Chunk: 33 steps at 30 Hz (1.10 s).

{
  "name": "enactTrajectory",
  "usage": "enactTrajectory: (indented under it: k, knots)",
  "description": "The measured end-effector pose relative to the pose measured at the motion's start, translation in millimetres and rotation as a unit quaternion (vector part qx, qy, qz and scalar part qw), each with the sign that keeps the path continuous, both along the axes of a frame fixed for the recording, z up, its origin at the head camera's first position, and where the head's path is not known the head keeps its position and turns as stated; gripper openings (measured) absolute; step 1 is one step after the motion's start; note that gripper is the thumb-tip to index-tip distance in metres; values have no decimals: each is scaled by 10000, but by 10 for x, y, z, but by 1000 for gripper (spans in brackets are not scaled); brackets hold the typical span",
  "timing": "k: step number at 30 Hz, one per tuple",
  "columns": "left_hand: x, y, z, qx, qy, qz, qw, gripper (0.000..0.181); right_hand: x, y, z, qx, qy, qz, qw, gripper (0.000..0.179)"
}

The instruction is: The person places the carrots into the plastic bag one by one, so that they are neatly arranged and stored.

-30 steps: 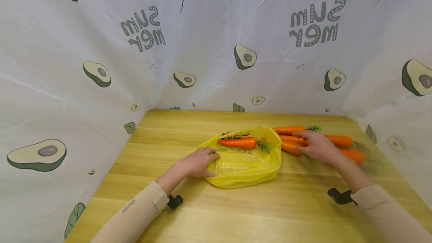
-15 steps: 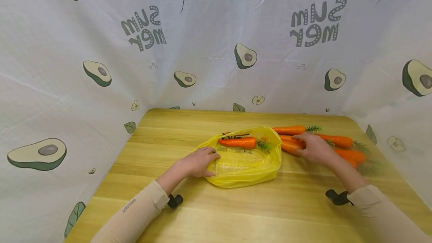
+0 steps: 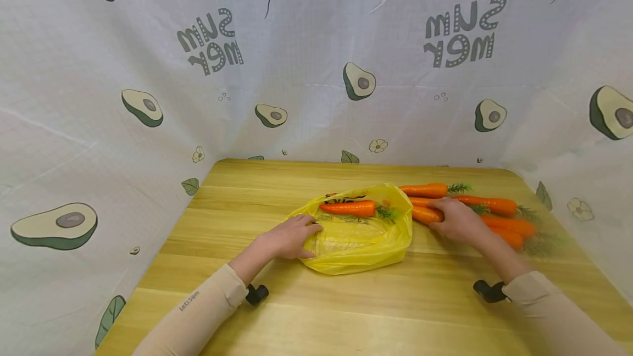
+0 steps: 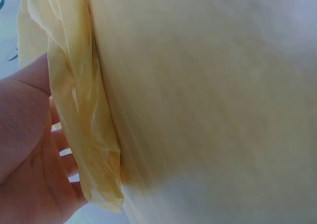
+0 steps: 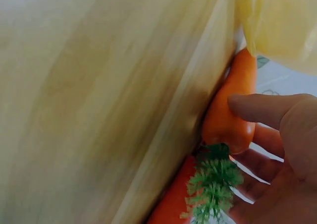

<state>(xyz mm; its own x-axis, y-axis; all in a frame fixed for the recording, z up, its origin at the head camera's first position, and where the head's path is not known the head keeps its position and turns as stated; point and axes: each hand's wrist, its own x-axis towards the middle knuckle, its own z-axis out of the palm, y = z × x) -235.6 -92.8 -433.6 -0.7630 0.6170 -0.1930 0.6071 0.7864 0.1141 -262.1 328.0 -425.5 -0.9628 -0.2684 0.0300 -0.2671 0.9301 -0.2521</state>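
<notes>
The right hand (image 3: 457,220) is closed lightly around the thick end of a glossy artificial carrot (image 5: 230,115), thumb on one side and fingers behind, its narrow end reaching the yellow plastic bag's rim (image 3: 406,218) ahead of that hand. The left hand (image 3: 294,238) has its fingers and thumb spread at the rim's opposite side; whether it pinches the film, I cannot tell. Between the hands, a second carrot (image 3: 348,208) lies inside the bag; more carrots (image 3: 511,226) rest on the bench (image 3: 247,191) right of the right hand. The held carrot looks light, stiff and rather slick (plastic, I'd judge), best gripped at its broad shoulder rather than its flimsy green sprig (image 5: 218,189). The bag should be limp and nearly weightless, best steadied at the rim.
</notes>
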Motion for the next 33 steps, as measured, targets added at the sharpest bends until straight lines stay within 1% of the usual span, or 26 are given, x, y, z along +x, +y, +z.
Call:
enactTrajectory:
  k: [6,10,19,27,33]
  knots:
    - [-6,-3,3,16,6,27,10000,70,7,-27,-44,167,259,-28,9995,51]
    - [-14,-5,0,-6,48,11,10000,70,14,-43,-35,191,292,-19,9994,51]
    - [0,2,7,-3,-8,28,10000,69,43,-73,-4,117,79,-91,9999,49]
    - [0,11,3,3,-2,23,10000,69,49,-40,-22,34,108,-94,9999,49]
    - [-1,12,3,-31,-19,44,10000,70,55,-5,1,-2,4,-145,9999,53]
